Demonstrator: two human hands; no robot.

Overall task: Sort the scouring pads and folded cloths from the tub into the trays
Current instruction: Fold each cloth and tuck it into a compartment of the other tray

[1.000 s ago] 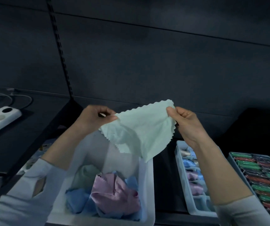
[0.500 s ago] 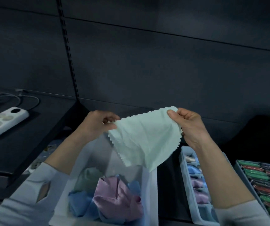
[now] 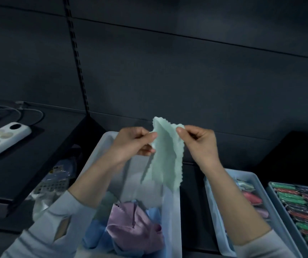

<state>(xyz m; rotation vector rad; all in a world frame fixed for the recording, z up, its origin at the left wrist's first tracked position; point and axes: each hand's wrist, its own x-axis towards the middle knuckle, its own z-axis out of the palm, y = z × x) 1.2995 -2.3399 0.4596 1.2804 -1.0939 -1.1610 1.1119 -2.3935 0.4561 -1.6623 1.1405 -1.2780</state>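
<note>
A dark panelled back wall [image 3: 186, 71] with a slotted upright rail [image 3: 76, 53] stands behind a black desk [image 3: 9, 164], dimly lit. At the left on the desk lies a white power strip [image 3: 2, 139] with its cables curling behind it. In the near middle sits a pale rectangular plastic tub [image 3: 171, 211], holding a crumpled lilac cloth [image 3: 136, 228] over blue cloths [image 3: 95, 235]. Held up above the tub's far end is a mint-green cloth with a zigzag edge [image 3: 166, 157], its top corners drawn close together so that it hangs down in a narrow fold. The left hand [image 3: 130, 144] pinches one upper corner between thumb and curled fingers; the right hand [image 3: 199, 144] pinches the other corner the same way, and the two hands are near each other. To the right lies a long pale tray [image 3: 212, 202] with folded cloths in pink and other colours, partly hidden by the right forearm, and beside it at the far right a grey tray [image 3: 272, 194] packed with rows of green and red pads [image 3: 298, 209].
</note>
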